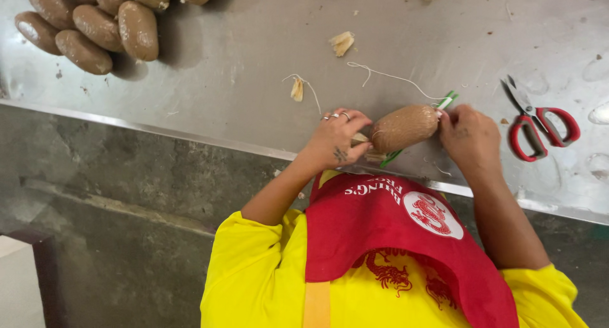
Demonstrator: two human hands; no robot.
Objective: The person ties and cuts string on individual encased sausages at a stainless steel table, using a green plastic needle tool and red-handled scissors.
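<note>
Steel table (pixel 254 68): carries everything; brown bundle (pixel 406 126) lies at its near edge, in front of you.
Pile (pixel 95 23): similar brown bundles, well left of the bundle and farther back.
Left hand (pixel 336 141): your fingers pinch the bundle's left end, closed tight.
Step, as judged: working both ends of the bundle; the next move calls for a steady hold.
Right hand (pixel 469 137): closed on the right end, beside a green strip (pixel 449 99).
Scissors (pixel 539 128): red-handled, right of the bundle, untouched.

yellow short-sleeved shirt (pixel 254 277), red apron (pixel 380 239) with printed emblems, rings (pixel 336 116) on one hand.
</note>
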